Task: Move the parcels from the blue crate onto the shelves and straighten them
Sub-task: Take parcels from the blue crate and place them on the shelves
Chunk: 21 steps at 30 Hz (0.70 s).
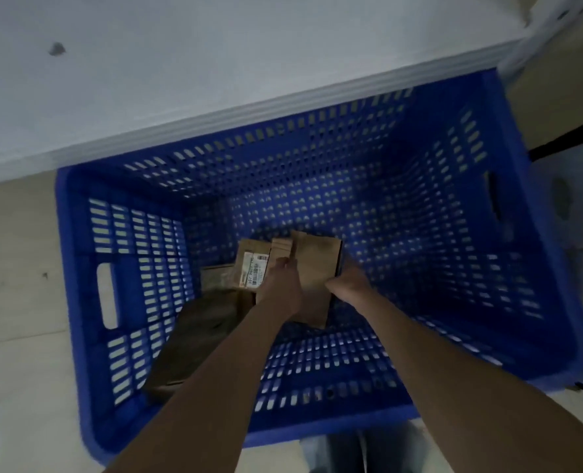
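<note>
In blue crate (437, 216), L grip (280, 285) & R grip (348, 281) clasp plain brown parcel (317, 264) by barcode-labelled parcel (254, 264).

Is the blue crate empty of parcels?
No: the left hand and right hand hold a brown parcel inside the blue crate, with a labelled parcel beside it.

Pale floor (13, 233) w/ blue crate (78, 336) on it, next to white skirting (249, 109).
</note>
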Motion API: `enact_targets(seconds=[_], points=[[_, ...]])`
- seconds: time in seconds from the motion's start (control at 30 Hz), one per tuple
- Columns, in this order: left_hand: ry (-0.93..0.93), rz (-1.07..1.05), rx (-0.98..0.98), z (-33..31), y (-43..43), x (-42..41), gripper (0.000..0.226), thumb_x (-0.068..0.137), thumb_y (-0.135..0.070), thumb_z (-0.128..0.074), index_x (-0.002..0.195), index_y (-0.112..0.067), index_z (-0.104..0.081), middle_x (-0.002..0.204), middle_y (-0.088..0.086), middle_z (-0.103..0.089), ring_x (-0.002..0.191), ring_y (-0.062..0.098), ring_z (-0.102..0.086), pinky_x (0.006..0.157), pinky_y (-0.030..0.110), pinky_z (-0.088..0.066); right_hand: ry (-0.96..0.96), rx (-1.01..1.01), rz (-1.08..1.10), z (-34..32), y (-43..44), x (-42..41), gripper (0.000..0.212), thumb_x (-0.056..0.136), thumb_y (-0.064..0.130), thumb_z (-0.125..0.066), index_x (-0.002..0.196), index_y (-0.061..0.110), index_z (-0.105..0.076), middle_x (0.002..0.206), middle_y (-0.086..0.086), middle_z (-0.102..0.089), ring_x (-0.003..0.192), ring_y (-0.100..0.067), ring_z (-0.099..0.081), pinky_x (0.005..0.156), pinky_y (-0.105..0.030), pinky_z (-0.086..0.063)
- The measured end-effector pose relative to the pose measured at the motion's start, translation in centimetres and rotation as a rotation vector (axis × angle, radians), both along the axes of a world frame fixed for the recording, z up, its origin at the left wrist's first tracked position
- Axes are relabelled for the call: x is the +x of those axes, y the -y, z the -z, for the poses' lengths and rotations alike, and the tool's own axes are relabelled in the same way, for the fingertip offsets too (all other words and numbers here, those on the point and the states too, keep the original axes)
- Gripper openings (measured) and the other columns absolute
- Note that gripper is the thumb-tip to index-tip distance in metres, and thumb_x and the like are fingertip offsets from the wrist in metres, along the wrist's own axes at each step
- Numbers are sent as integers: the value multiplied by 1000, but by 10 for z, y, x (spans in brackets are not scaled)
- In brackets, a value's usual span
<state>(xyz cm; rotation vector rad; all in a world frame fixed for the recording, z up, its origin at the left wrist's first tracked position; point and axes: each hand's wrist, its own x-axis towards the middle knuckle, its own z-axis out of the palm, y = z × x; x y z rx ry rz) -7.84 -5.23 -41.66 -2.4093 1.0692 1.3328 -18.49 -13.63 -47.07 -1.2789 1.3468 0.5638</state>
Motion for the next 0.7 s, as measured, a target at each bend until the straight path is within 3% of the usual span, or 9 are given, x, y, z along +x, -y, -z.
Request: enact_targets(seconds=[0.13,0.2,0.3,0.37,0.47,0.57,0.63,0.7], points=[[35,-34,-9,37,3,10,63,92,0,-43,149,-10,-18,155,4,-14,127,30,-43,91,40,-45,35,57,223,40,7,13,74,95,17,-56,154,19,-13,150,-9,-36,122,-28,-49,96,-37,-47],[16,-44,8,49,0,15,60,94,-1,-41,149,-8,-19,156,5,-15,134,28,-36,99,39,-43,28,99,337,49,8,16,70,94,20,-58,153,16,-19,150,-9,-35,130,-30,-43,103,-40,-44],[-26,-90,48,57,-7,24,57,97,-4,-37,150,-7,-17,158,5,-11,142,23,-24,107,37,-37,33,144,463,52,4,24,67,92,20,-63,148,8,-29,137,-9,-47,120,-26,-50,89,-33,-45],[-78,-134,61,56,-11,28,57,98,-4,-36,151,-9,-14,157,7,-16,139,26,-31,105,38,-40,45,178,464,48,1,34,60,91,21,-65,143,6,-37,115,-5,-54,106,-23,-52,84,-32,-43],[-109,-229,35,52,-15,30,60,97,-3,-38,151,-12,-14,153,11,-25,133,30,-38,104,39,-40,96,173,425,39,-4,46,57,88,24,-69,138,9,-46,129,-8,-53,112,-24,-52,84,-30,-45],[-99,-281,32,55,-15,36,56,97,-2,-37,150,-10,-18,149,16,-33,130,31,-42,99,36,-42,166,200,402,41,-3,52,21,86,27,-71,100,16,-60,110,-4,-58,80,-11,-52,64,-24,-42],[-113,-349,30,60,-14,40,54,97,0,-34,149,-8,-21,147,18,-36,129,33,-42,98,36,-42,173,220,412,43,-3,56,25,88,25,-69,106,11,-60,113,-6,-59,80,-13,-51,68,-25,-45],[-107,-389,42,64,-13,42,50,97,0,-33,147,-5,-25,146,18,-38,131,33,-41,100,36,-40,154,219,434,48,-4,58,45,88,25,-68,126,6,-53,123,-10,-56,97,-19,-52,79,-30,-47]])
